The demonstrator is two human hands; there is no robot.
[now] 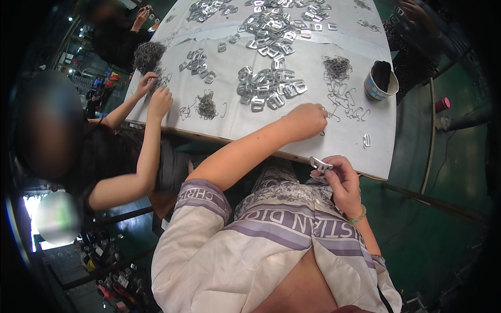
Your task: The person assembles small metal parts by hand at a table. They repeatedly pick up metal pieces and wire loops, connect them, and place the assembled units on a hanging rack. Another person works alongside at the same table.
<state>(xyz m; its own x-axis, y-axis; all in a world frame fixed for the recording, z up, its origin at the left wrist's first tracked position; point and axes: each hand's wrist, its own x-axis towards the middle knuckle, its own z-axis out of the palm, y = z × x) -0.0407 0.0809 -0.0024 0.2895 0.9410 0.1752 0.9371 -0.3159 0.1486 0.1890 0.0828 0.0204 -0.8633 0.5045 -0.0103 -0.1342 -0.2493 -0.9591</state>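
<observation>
The pale grey tabletop (227,94) in front of you carries a heap of silver, slotted metal buckles (269,86). Your hands are apart: the right (345,183) pinches one silver, slotted buckle (322,166) by the near edge, closer to you than your left hand (307,122), which bends over the surface beside loose grey wire hooks (344,101); whether it grips one, I cannot tell.

We cannot tell whether our left hand (308,121) grips anything. Our right hand (344,181) partly covers a metal buckle (321,166); the top edge crops the table (350,151).
</observation>
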